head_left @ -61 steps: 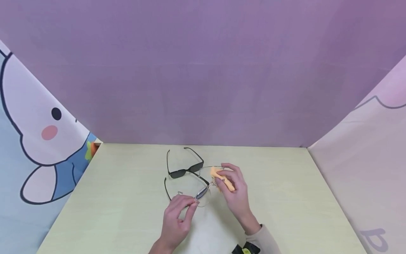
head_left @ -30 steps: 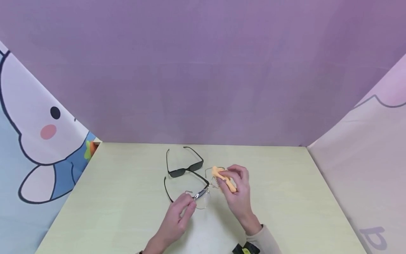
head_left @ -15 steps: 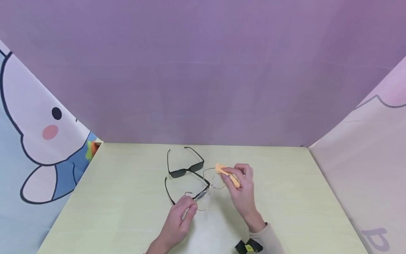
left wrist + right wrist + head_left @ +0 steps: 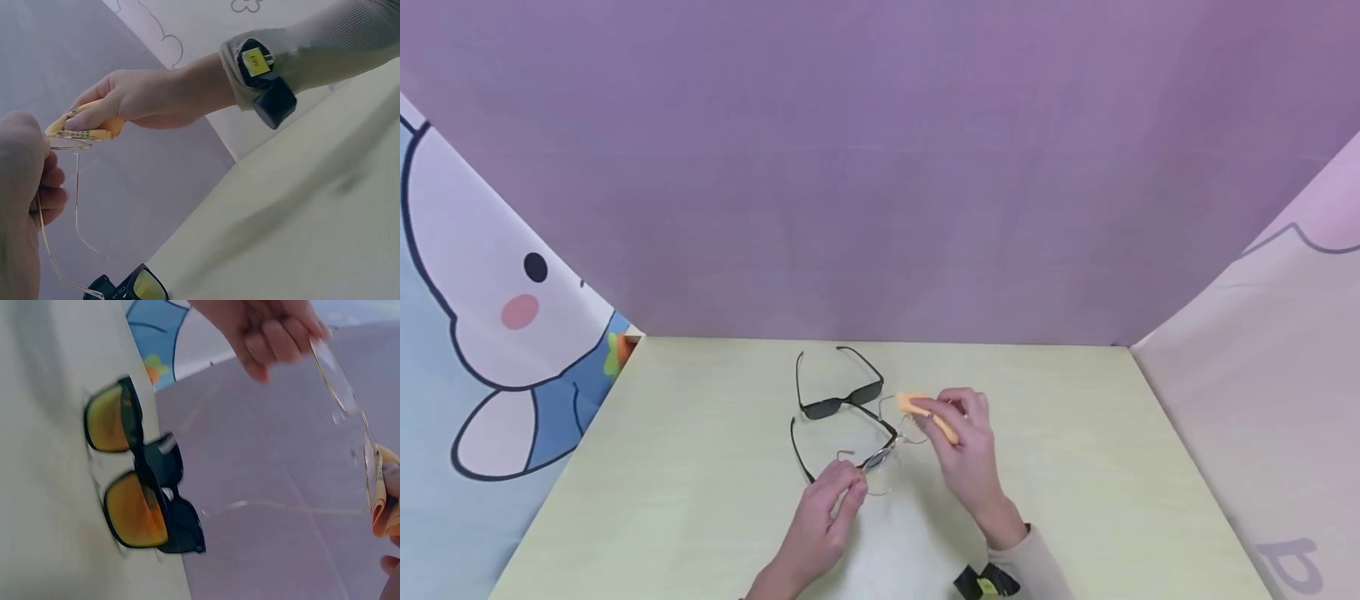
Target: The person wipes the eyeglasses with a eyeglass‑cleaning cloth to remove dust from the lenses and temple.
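Clear eyeglasses [image 4: 332, 378] with a thin metal rim are held up above the table, temple arms unfolded. My left hand [image 4: 820, 517] pinches them at the outer edge of one lens. On the other lens, my right hand [image 4: 966, 450] presses a folded orange cloth [image 4: 913, 406], gripped between thumb and fingers. Printed marks show on the cloth [image 4: 78, 134] in the left wrist view. The cloth and fingers cover much of that lens.
Black sunglasses [image 4: 823, 408] lie unfolded at the back of the pale table [image 4: 1075, 467]. A second black pair [image 4: 136, 531], with orange-yellow lenses, sits in front, partly behind the left hand and eyeglasses in the head view. A purple backdrop [image 4: 880, 208] rises behind.
The right hand and cloth have moved right across the lens, then back left. The left hand has shifted slightly, still pinching the eyeglasses, which have tilted a little. Both sunglasses stay put.
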Demonstrator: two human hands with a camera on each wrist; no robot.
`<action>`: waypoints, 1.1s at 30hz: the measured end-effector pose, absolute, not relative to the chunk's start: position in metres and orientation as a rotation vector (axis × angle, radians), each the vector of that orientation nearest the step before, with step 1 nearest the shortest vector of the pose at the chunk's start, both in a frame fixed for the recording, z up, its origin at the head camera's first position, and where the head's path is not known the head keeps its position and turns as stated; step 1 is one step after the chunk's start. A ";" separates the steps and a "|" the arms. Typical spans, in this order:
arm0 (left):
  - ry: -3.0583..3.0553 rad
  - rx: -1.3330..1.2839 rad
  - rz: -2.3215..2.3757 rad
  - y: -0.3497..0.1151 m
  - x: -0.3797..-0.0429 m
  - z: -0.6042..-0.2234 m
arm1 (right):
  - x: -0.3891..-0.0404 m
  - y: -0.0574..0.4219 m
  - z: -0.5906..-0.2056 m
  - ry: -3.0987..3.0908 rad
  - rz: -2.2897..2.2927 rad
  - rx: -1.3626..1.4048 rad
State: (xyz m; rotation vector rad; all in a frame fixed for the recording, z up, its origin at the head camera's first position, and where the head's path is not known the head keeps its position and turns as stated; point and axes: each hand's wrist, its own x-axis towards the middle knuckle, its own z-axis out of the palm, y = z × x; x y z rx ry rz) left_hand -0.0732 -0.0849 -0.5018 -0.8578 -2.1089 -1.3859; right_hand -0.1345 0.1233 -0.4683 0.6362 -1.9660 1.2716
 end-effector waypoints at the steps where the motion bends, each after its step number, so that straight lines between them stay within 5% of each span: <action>1: -2.103 -0.856 -1.383 -0.085 -0.073 -0.503 | -0.136 0.125 -0.468 -1.988 1.288 0.604; 33: -2.009 -0.697 -1.379 -0.067 -0.076 -0.508 | -0.129 0.114 -0.471 -2.027 1.261 0.742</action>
